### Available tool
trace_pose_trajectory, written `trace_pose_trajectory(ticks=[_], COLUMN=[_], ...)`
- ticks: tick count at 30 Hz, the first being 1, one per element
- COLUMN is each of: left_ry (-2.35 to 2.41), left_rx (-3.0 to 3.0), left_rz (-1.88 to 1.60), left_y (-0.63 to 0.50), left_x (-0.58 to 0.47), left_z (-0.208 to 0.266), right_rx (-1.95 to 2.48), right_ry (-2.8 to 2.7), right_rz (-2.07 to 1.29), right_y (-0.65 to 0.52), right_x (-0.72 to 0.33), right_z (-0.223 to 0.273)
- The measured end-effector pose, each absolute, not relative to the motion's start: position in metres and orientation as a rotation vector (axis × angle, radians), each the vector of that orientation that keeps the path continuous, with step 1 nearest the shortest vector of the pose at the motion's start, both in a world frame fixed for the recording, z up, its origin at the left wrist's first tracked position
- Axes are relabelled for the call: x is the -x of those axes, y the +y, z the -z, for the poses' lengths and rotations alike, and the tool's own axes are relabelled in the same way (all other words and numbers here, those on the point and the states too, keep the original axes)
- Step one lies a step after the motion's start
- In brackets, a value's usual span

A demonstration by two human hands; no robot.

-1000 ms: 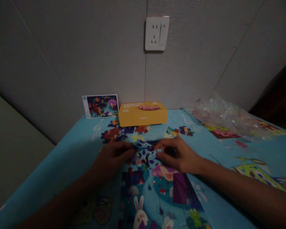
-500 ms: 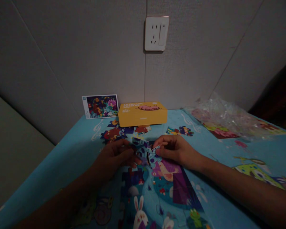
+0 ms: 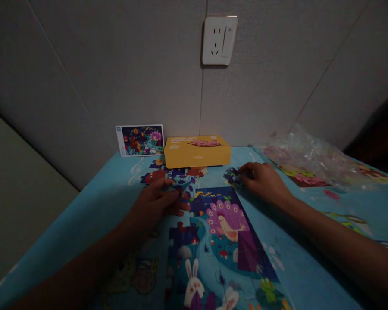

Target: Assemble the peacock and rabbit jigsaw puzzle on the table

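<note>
My left hand [image 3: 157, 200] pinches a light blue puzzle piece [image 3: 190, 185] with dark purple spots, just above the far left corner of a partly assembled jigsaw [image 3: 220, 254]. The thumb and fingers partly hide that piece. The jigsaw shows a pink peacock, white rabbits, a frog and a winding blue stream. Beyond the jigsaw's far right corner, my right hand [image 3: 265, 183] has its thumb and forefinger closed on a dark puzzle piece [image 3: 232, 176] at the cloth. Several loose puzzle pieces [image 3: 155, 175] with red and navy parts lie beyond my left hand.
A yellow puzzle box [image 3: 197, 157] stands near the wall, beside a propped picture card [image 3: 142, 141]. Clear plastic wrapping [image 3: 310, 159] covers part of some printed sheets on the right. A blue patterned cloth [image 3: 93, 215] covers the table. A socket [image 3: 220, 41] is on the wall.
My right hand has left the blue spotted pieces and moved away to the right, onto the dark piece. The left hand keeps the spotted piece, and the peacock is now uncovered.
</note>
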State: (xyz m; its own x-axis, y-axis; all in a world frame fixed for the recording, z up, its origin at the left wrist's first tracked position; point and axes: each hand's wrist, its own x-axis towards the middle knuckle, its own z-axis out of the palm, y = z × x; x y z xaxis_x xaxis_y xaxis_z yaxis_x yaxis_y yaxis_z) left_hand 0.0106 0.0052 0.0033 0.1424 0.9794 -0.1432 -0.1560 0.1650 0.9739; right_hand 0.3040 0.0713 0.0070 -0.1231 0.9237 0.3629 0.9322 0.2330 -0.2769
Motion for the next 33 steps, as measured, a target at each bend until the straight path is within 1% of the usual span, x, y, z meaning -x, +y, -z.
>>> trace_pose_trajectory(ticks=[2, 4, 7, 8, 10, 13, 17, 20, 25, 31, 33], left_ry=[1.051, 1.050, 1.023, 1.010, 0.997, 1.028, 1.017, 1.039, 1.125, 1.003, 1.030], left_rx=[-1.086, -1.181, -1.370, -1.433, -1.543, -1.652, -1.702, -1.765, -1.807, -2.075, -2.106], left_rz=[-1.054, -1.011, -0.923, -0.890, -0.831, -0.800, -0.892, -0.829, -0.769, -0.709, -0.718], left_y=[0.004, 0.003, -0.001, -0.003, -0.006, -0.010, -0.010, -0.009, -0.009, -0.010, -0.007], left_x=[-0.011, -0.012, -0.014, -0.015, -0.015, -0.015, -0.017, -0.018, -0.016, -0.014, -0.010], left_z=[-0.005, -0.006, -0.003, -0.002, 0.001, 0.002, -0.002, -0.005, -0.006, -0.005, -0.008], right_rx=[1.610, 1.471, 1.119, 1.023, 0.898, 0.813, 0.852, 0.913, 0.848, 0.790, 0.801], right_ry=[-2.057, -2.058, -2.210, -2.223, -2.197, -2.038, -2.087, -2.019, -1.740, -1.760, -1.776], right_rz=[0.107, -0.024, -0.694, -0.866, -1.142, -1.367, -1.357, -1.357, -1.418, -1.373, -1.329], right_y=[0.067, 0.055, 0.032, 0.025, 0.016, 0.014, 0.015, 0.016, 0.022, 0.018, 0.018], right_x=[-0.299, -0.288, -0.264, -0.256, -0.244, -0.237, -0.237, -0.237, -0.238, -0.237, -0.238], right_z=[-0.010, -0.016, -0.023, -0.023, -0.018, -0.007, -0.004, -0.001, 0.007, 0.003, 0.003])
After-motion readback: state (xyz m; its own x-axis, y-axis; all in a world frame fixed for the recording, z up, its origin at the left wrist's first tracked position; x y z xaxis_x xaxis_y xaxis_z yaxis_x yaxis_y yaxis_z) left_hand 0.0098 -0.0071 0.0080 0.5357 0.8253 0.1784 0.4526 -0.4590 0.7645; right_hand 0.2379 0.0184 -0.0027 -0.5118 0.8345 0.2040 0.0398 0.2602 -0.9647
